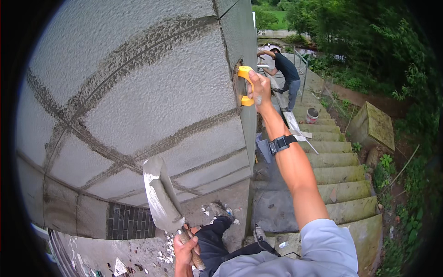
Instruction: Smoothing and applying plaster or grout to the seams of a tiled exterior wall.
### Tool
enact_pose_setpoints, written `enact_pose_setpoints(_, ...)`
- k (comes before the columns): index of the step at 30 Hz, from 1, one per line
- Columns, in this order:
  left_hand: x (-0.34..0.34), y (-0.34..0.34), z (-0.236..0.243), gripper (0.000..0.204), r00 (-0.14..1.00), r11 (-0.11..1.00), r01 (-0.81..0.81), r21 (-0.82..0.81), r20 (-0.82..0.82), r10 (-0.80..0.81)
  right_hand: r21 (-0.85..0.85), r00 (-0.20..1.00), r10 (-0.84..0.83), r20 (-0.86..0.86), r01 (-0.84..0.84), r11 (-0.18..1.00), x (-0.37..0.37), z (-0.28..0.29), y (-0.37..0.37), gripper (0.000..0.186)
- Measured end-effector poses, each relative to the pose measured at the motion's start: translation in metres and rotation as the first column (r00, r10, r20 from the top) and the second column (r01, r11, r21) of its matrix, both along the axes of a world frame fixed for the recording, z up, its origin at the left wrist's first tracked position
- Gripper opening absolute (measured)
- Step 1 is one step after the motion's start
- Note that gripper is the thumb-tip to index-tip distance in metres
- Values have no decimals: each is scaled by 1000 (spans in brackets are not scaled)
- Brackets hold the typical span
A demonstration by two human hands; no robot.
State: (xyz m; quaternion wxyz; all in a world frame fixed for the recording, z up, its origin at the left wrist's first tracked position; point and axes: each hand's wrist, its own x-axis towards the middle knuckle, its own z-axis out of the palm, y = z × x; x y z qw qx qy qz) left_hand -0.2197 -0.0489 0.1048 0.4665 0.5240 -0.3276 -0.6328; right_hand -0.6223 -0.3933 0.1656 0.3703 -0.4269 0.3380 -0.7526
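Trowel [159,196] low and close, its mortar-smeared steel blade tilted up against the wall [138,92], and the left hand [186,251] is clenched round its wooden handle at the bottom edge. Just behind that hand, broken tile chips [168,242] lie scattered on the ground, with a patch of dark tiles [129,221] low on the wall. Up the wall, grey mortar bands cross the pale textured panels. Higher, at the wall's corner, the right hand [259,87] grips the yellow handle of a plastering float [244,85], pressed flat to the corner edge; a black wrist strap [281,144] sits on that forearm. Beyond, concrete steps [337,171] run along the wall, a bucket [312,115] stands on them, and farther off another person [284,74] bends at the wall.
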Motion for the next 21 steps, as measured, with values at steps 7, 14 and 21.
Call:
enact_pose_setpoints(7,12,0,-8,30,1000,1000,-3,-21,19,3,72,977,-190,98,183,980,11,-44,39,47)
enact_pose_setpoints(14,5,-8,-1,25,1000,1000,-5,-15,-13,5,125,929,-235,285,207,970,104,-39,54,45)
enact_pose_setpoints(21,14,5,11,28,999,998,-23,-50,32,24,-111,970,-243,-27,239,965,146,-24,63,47)
